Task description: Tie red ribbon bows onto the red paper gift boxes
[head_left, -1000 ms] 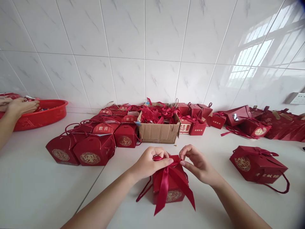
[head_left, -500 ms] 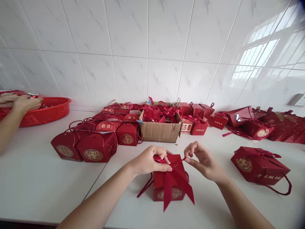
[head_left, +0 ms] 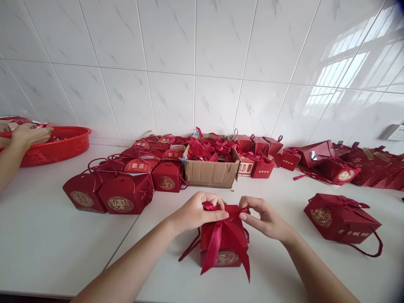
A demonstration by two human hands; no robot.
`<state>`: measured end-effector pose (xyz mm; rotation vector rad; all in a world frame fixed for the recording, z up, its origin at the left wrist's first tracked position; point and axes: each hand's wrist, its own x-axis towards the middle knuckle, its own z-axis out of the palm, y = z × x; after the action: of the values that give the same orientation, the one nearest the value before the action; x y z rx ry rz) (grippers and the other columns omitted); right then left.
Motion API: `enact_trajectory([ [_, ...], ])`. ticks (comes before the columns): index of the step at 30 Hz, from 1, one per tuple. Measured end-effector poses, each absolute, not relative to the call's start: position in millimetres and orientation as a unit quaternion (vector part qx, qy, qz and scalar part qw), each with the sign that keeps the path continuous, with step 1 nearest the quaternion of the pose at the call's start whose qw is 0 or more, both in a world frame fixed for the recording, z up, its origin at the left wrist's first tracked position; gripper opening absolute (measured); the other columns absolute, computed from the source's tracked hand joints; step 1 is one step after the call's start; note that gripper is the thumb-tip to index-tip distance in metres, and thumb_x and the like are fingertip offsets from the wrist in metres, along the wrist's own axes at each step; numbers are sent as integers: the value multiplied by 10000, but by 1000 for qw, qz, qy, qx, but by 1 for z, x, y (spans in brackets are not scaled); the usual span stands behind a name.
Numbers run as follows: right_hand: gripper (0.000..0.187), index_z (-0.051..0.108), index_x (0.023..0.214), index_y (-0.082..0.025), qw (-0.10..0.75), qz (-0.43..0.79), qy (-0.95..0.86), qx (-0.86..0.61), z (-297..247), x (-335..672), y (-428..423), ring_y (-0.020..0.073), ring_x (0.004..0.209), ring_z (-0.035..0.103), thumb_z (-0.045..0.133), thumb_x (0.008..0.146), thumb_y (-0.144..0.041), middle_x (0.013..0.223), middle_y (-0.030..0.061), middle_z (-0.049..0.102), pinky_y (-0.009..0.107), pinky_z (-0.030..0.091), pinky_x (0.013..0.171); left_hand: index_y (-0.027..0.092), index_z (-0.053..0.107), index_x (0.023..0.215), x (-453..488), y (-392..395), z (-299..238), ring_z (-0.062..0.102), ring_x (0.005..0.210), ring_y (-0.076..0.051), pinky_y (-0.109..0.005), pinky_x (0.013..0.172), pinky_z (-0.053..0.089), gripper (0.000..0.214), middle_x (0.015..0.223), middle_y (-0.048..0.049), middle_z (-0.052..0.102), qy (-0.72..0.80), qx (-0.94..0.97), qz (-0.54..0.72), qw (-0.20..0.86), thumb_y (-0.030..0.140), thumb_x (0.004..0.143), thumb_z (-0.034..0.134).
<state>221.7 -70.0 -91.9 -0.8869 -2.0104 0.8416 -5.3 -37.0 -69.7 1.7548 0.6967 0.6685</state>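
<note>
A small red gift box (head_left: 227, 248) with a gold emblem stands on the white counter right in front of me. A dark red satin ribbon (head_left: 217, 240) lies over its top, with two tails hanging down the front. My left hand (head_left: 195, 212) is closed on a loop of the ribbon at the box's top left. My right hand (head_left: 263, 216) pinches the ribbon's other strand at the top right. A red cord handle trails from the box's left side.
A cardboard carton (head_left: 212, 171) full of red ribbons stands behind the box. Several finished red boxes (head_left: 121, 198) cluster at the left, another box (head_left: 341, 221) lies at the right, more line the tiled wall. Another person's hand (head_left: 28, 135) reaches into a red basin (head_left: 59, 147) far left.
My hands came closer together on the ribbon and lowered to the box top. The ribbon tails now hang straighter down the front. The other person's hand stays at the basin.
</note>
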Motion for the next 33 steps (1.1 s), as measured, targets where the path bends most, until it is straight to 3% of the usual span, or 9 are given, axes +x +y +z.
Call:
enact_trajectory([
  [4, 270, 498, 699, -185, 394, 335, -791, -326, -94, 219, -71, 127, 651, 422, 493, 928, -329, 693, 4, 481, 269, 353, 624, 163, 494, 562, -5, -38, -69, 583, 932, -215, -310, 806, 431, 344, 751, -28, 638, 287, 746, 281, 531, 366, 716, 725],
  [13, 260, 508, 657, -184, 413, 348, -789, -294, -97, 224, -71, 119, 617, 410, 537, 904, -260, 655, -5, 458, 269, 308, 583, 214, 290, 513, -4, -36, -70, 587, 1048, -249, -388, 914, 412, 491, 601, -33, 683, 271, 721, 305, 560, 231, 644, 763],
  [24, 278, 528, 617, -182, 419, 348, -781, -307, -96, 231, -69, 130, 621, 395, 565, 881, -260, 656, 2, 437, 286, 285, 586, 211, 302, 505, -4, -35, -67, 587, 1071, -267, -407, 903, 419, 480, 573, -26, 668, 270, 725, 296, 560, 202, 624, 766],
  [30, 282, 440, 646, -192, 431, 339, -781, -298, -101, 226, -66, 136, 622, 370, 519, 901, -284, 650, -5, 416, 282, 286, 586, 159, 523, 619, -11, -32, -70, 574, 1030, -246, -348, 855, 431, 290, 838, -56, 659, 252, 731, 279, 569, 224, 594, 805],
  [33, 271, 402, 693, -202, 448, 330, -779, -288, -107, 224, -64, 142, 642, 357, 509, 901, -340, 686, -5, 406, 282, 290, 600, 154, 489, 638, -14, -31, -69, 578, 921, -199, -293, 767, 434, 329, 960, -63, 624, 233, 702, 277, 613, 273, 629, 795],
])
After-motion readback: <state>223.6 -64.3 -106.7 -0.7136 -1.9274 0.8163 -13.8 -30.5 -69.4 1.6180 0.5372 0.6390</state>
